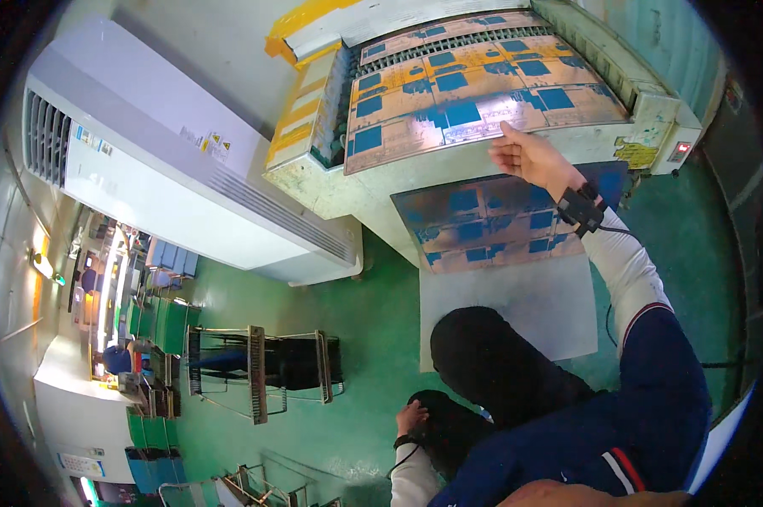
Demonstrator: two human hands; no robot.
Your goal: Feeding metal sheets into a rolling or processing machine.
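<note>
A large copper-coloured circuit board panel with blue squares lies on the roller bed of a machine, its near edge over the front rim. My right hand is just in front of that edge, thumb up and fingers loosely bent, with nothing visible in it; whether the thumb touches the panel I cannot tell. Below my right wrist, a darker panel of the same pattern leans against the machine's front. My left hand rests by my knee, small in view, its fingers loosely bent and seemingly holding nothing.
Another panel lies farther back on the rollers. The machine has a lit red switch at right. A white sheet lies below the leaning panel. Left stand a tall white air conditioner and a metal rack.
</note>
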